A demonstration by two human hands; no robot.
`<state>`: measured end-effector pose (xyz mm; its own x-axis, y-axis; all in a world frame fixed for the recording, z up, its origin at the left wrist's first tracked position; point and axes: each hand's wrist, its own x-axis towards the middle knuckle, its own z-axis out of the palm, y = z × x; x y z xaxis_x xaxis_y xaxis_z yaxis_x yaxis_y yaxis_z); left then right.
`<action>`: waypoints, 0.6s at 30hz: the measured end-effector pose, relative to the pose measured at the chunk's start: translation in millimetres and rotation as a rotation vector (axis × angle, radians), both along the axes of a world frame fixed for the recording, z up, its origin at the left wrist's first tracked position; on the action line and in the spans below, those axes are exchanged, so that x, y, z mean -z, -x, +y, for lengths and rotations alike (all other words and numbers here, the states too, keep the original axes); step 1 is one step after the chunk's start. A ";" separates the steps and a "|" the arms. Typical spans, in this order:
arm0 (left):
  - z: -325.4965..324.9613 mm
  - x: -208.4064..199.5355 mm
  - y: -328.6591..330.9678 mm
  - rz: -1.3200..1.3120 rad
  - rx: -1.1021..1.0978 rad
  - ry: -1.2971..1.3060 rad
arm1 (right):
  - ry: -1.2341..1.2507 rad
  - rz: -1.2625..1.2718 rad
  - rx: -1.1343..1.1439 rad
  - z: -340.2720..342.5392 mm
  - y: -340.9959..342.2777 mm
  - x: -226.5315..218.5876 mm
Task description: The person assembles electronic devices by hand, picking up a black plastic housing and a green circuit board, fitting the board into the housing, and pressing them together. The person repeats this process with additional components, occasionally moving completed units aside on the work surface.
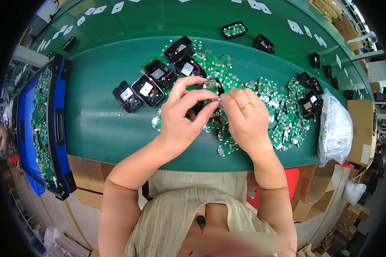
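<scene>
Hands are meeting right over the middle of the green work surface point(98, 124). The left hand point(182, 115) is curling its thumb and fingers around a small black housing point(198, 106), pinching it from both sides, and a little green circuit board point(211, 83) with a black wire is poking up just above its fingertips. The right hand point(244, 118), wearing a gold ring point(245, 106), is closing its thumb and forefinger on something tiny and pale right where it touches the left thumb — too small to tell what it is. So the piece being worked on is sitting between the two hands, held up just off the bench.

Directly underneath and spreading off to the right, a loose pile of green circuit boards point(283, 124) is lying scattered on the bench. Just up and left of the left hand, a cluster of open black housings point(148, 90) with silver squares inside is sitting side by side, red wires trailing out. More black housings point(311, 103) are sitting in the boards on the right, near a clear plastic bag point(335, 128) at the bench edge.

Further out, a blue bin point(58, 128) full of boards is standing at the far left — well apart from the hands. A few single black housings are lying along the upper belt point(158, 17), with cardboard boxes point(360, 128) past the bag.
</scene>
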<state>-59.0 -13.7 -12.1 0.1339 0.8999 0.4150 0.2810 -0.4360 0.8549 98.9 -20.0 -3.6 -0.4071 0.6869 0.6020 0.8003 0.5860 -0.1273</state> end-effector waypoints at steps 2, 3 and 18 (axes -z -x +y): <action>0.2 2.5 0.7 0.026 -0.005 -0.015 | -0.042 -0.099 0.007 -2.1 1.9 -2.0; 0.6 4.5 0.3 0.018 -0.002 -0.009 | -0.041 -0.099 0.006 -2.7 1.7 -3.7; 1.9 -0.9 5.0 -0.394 0.191 0.693 | 0.492 0.718 -0.184 4.7 -4.4 4.0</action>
